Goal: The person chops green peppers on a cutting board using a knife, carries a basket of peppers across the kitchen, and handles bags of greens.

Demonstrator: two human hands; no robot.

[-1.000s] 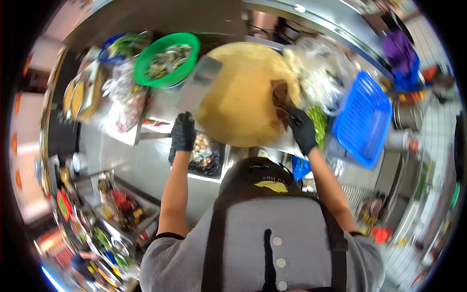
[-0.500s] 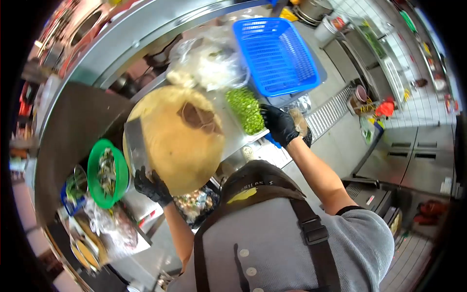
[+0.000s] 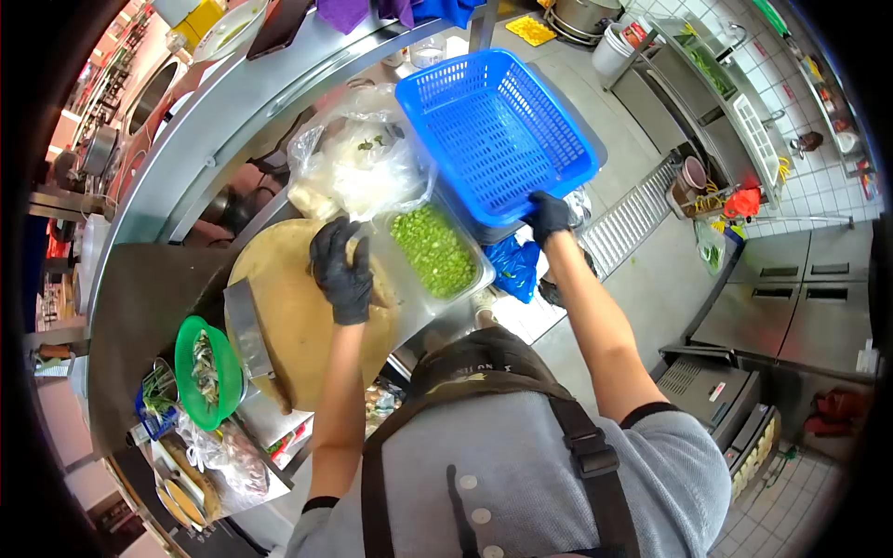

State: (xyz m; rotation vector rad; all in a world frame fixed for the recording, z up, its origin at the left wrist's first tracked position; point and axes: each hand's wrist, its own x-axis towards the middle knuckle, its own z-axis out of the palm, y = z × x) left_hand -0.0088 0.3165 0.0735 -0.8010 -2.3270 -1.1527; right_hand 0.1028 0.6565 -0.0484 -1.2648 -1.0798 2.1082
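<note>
My left hand (image 3: 341,272), black-gloved, is over the right part of the round cutting board (image 3: 298,325). Its fingers are bent and a gap shows between thumb and forefinger; the dark brown piece seen there earlier is hidden. A cleaver (image 3: 245,323) lies along the board's left edge, handle toward me. My right hand (image 3: 549,219), also gloved, has its fingers closed over the near rim of the blue plastic basket (image 3: 498,135). The basket looks empty. Between the hands sits a clear tub of chopped greens (image 3: 433,251).
Clear bags of pale food (image 3: 363,167) lie beyond the board. A green bowl (image 3: 208,372) and a bagged item (image 3: 244,465) are at the left. A blue bag (image 3: 514,267) hangs by the counter edge. A metal shelf rail (image 3: 209,160) runs behind.
My left hand has gone from beside the cleaver to the board's right side. My right hand has moved from near the greens to the basket and taken its rim. The view has turned right.
</note>
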